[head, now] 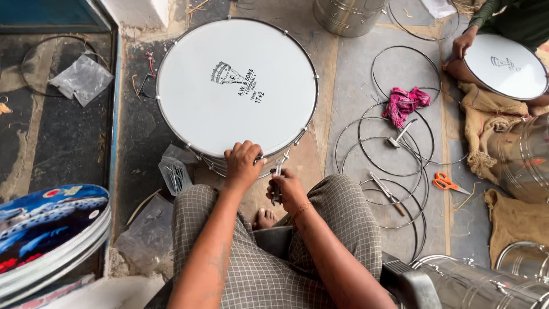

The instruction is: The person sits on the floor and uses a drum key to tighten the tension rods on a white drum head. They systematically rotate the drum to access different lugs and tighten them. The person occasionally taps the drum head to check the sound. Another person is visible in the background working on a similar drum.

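A large drum with a white head (pixel 237 86) and a metal rim stands on the floor in front of me. My left hand (pixel 242 165) grips the near edge of its rim. Just right of it, my right hand (pixel 287 190) is closed around a small metal tool (pixel 278 171) whose tip points up at a tension fitting on the drum's near side. My checked trousers and a bare foot (pixel 265 217) show below the hands.
Several thin wire hoops (pixel 394 150), a pink cloth (pixel 405 104), a hammer (pixel 400 135), a file and orange scissors (pixel 449 183) lie on the right. Another person's hand (pixel 463 43) holds a smaller drum head (pixel 505 66). Steel drum shells (pixel 486 286) stand at lower right, plastic bags (pixel 83 79) at left.
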